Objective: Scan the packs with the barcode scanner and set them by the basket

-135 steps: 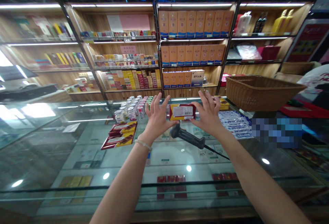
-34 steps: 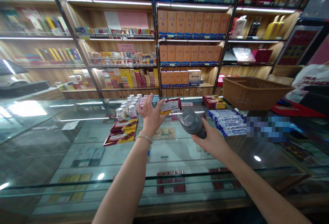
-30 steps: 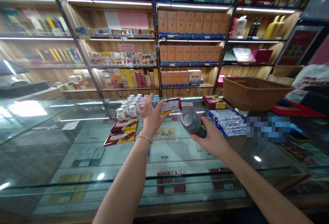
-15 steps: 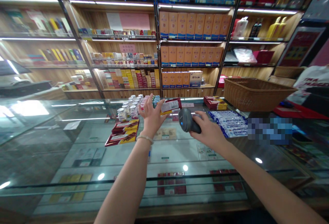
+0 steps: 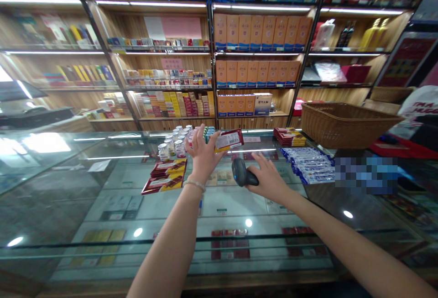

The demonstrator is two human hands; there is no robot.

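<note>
My left hand [image 5: 202, 153] pinches a red and yellow chocolate bar [image 5: 230, 140] by its left end, with the barcode label facing me. In my right hand [image 5: 268, 177] is a dark grey barcode scanner [image 5: 240, 172], held lower than the bar and apart from it. Some of the fingers on that hand are stretched out. Left of my left wrist, more chocolate bars [image 5: 167, 176] lie overlapping on the glass counter [image 5: 219, 222]. Small lidded jars [image 5: 171, 145] stand just behind them, partly hidden by my left hand.
A pile of red and yellow bars [image 5: 289, 136] and a spread of blue and white packets [image 5: 307, 165] lie to the right. Beyond them sits a wicker basket [image 5: 347, 127]. Shelves of orange boxes [image 5: 255, 32] line the back. A person's white shirt [image 5: 419, 108] shows at far right.
The scanner in my right hand has moved down and slightly left, away from the chocolate bar. My right fingers have spread a little. My left hand still holds the bar at nearly the same place.
</note>
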